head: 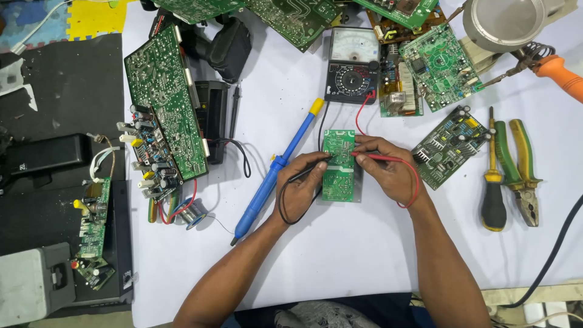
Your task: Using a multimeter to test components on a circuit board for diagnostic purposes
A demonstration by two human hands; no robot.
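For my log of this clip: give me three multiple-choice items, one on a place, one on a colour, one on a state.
1. Where does the blue soldering iron lie?
A. beside the left hand
B. beside the pliers
C. on the analogue meter

2. What colour is the probe in the right hand?
A. black
B. red
C. yellow

3. How does the small green circuit board lie?
A. propped upright
B. flat on the white table
C. lifted

Key: 1 A, it lies just outside that hand; 2 B, red shaft and lead; 3 B, it lies flat under both probes.
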